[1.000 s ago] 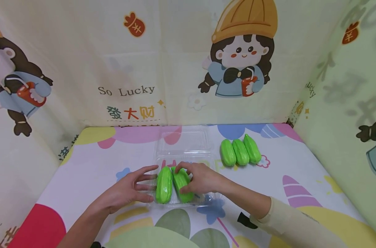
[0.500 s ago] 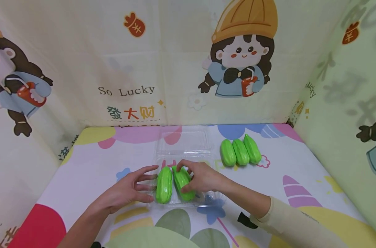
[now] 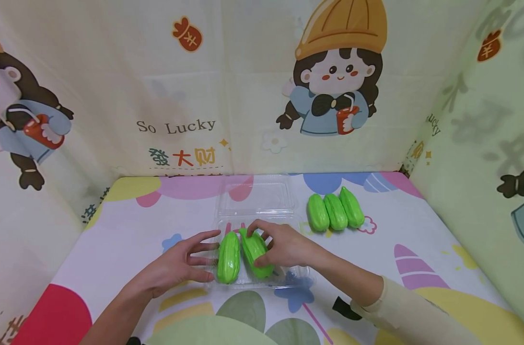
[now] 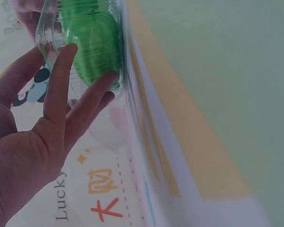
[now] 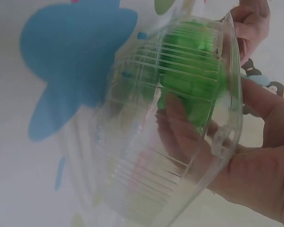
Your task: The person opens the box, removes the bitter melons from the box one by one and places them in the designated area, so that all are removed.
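An open clear plastic clamshell box [image 3: 287,277] lies in the middle of the table. Two glossy green ribbed toy gourds sit side by side in its left half. The fingers and thumb of my right hand [image 3: 287,245] curl round the right-hand gourd [image 3: 254,250], which tilts with its stem end leaning left. Beside the box's left wall, my left hand [image 3: 175,264] has its fingers spread, close to the left-hand gourd [image 3: 229,258]. In the left wrist view, the fingertips [image 4: 70,51] lie right at the clear wall. The box wall partly covers the right fingers in the right wrist view.
Behind the box's base, its lid [image 3: 256,197] lies folded back flat. Three more green gourds [image 3: 336,212] stand in a row at the back right. A patterned cloth [image 3: 356,268] covers the table, and printed curtains [image 3: 244,86] enclose it at the back and sides.
My right hand has shifted slightly to the right and away from me, and the gourd in its grip has moved a little right with it. The left hand stays where it was.
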Demonstrator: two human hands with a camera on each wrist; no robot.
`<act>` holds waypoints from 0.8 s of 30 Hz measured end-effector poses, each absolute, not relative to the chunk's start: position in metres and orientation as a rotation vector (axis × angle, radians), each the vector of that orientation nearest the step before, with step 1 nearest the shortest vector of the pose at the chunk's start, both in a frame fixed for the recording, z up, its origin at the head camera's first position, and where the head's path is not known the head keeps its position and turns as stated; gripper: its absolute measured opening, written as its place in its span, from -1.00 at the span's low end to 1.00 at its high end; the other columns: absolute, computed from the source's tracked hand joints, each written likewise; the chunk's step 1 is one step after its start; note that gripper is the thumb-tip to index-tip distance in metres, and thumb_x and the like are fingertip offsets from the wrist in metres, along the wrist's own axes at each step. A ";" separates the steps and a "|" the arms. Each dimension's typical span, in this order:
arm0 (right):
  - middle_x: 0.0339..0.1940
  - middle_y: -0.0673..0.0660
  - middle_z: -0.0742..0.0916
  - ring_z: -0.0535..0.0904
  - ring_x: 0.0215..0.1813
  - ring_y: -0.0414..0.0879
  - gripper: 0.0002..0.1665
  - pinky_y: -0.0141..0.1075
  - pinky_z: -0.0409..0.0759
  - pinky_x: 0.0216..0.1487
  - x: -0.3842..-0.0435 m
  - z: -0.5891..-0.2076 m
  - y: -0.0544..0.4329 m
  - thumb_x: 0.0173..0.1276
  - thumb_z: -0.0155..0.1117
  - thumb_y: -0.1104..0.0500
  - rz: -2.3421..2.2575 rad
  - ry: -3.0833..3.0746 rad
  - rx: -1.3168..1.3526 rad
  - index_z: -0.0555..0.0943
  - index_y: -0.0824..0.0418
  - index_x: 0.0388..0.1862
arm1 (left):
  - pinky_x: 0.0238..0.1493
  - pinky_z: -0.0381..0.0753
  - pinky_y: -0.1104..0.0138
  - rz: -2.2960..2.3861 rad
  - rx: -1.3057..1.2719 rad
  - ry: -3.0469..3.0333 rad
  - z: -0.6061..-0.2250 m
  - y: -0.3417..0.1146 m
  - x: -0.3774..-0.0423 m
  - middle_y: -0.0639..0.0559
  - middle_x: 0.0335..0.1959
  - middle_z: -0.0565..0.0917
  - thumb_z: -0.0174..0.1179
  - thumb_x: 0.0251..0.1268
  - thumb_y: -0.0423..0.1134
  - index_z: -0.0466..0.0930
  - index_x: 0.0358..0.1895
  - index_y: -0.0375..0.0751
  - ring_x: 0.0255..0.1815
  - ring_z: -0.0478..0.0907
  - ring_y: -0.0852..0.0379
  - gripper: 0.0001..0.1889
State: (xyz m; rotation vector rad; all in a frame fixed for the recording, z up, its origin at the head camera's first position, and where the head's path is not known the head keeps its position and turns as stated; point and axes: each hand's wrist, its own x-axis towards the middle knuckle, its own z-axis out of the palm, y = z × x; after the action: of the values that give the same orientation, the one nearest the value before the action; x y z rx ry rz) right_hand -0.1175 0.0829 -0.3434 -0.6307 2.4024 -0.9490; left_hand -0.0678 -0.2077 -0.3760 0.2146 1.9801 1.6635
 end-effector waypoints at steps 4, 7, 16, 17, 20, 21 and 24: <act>0.05 0.17 0.70 0.76 -0.12 -0.07 -0.34 -0.23 0.67 -0.25 -0.118 -0.342 0.086 0.12 0.67 0.16 -0.971 2.388 -0.635 0.54 -0.12 0.16 | 0.07 0.74 0.08 1.659 0.210 1.985 -0.375 -0.207 -0.068 -0.40 0.58 0.27 0.50 0.17 -0.38 0.10 0.68 -0.03 0.41 0.50 -0.29 0.03; 0.05 0.17 0.70 0.77 -0.11 -0.05 -0.34 -0.23 0.67 -0.24 -0.117 -0.342 0.088 0.12 0.66 0.17 -0.993 2.375 -0.632 0.54 -0.11 0.16 | 0.08 0.74 0.08 1.659 0.209 1.983 -0.375 -0.207 -0.068 -0.40 0.57 0.27 0.50 0.17 -0.38 0.09 0.68 -0.04 0.42 0.49 -0.30 0.03; 0.10 0.14 0.69 0.78 -0.08 -0.04 -0.34 -0.20 0.67 -0.19 -0.113 -0.340 0.095 0.14 0.65 0.16 -1.037 2.364 -0.607 0.54 -0.17 0.17 | 0.07 0.75 0.08 1.668 0.208 1.972 -0.374 -0.206 -0.068 -0.41 0.58 0.26 0.49 0.18 -0.39 0.09 0.68 -0.05 0.41 0.51 -0.29 0.03; 0.10 0.14 0.69 0.78 -0.08 -0.03 -0.34 -0.20 0.67 -0.19 -0.113 -0.340 0.096 0.14 0.65 0.16 -1.040 2.366 -0.607 0.55 -0.18 0.17 | 0.07 0.75 0.08 1.668 0.208 1.972 -0.375 -0.206 -0.068 -0.41 0.58 0.26 0.49 0.18 -0.39 0.09 0.68 -0.05 0.41 0.51 -0.29 0.03; 0.10 0.14 0.69 0.77 -0.06 -0.03 -0.34 -0.19 0.68 -0.18 -0.113 -0.339 0.098 0.14 0.64 0.15 -1.049 2.368 -0.604 0.55 -0.19 0.17 | 0.07 0.75 0.07 1.668 0.208 1.969 -0.375 -0.207 -0.068 -0.41 0.58 0.26 0.49 0.18 -0.40 0.09 0.68 -0.04 0.42 0.50 -0.29 0.03; 0.11 0.14 0.69 0.77 -0.06 -0.02 -0.34 -0.19 0.68 -0.17 -0.113 -0.339 0.099 0.15 0.64 0.15 -1.056 2.366 -0.605 0.55 -0.19 0.18 | 0.07 0.75 0.08 1.668 0.208 1.969 -0.375 -0.207 -0.068 -0.40 0.58 0.25 0.49 0.18 -0.39 0.09 0.68 -0.04 0.42 0.50 -0.29 0.03; 0.12 0.14 0.69 0.77 -0.03 -0.01 -0.34 -0.19 0.69 -0.16 -0.112 -0.339 0.102 0.14 0.65 0.13 -1.071 2.366 -0.595 0.55 -0.20 0.18 | 0.07 0.75 0.08 1.666 0.206 1.972 -0.376 -0.207 -0.068 -0.40 0.59 0.25 0.49 0.18 -0.39 0.09 0.68 -0.03 0.42 0.49 -0.29 0.03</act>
State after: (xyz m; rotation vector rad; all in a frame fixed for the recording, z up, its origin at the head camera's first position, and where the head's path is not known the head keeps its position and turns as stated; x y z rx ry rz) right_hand -0.1125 0.1021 -0.3394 -0.5951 2.3664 -1.0714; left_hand -0.0683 -0.2071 -0.3758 0.2060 1.9723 1.6660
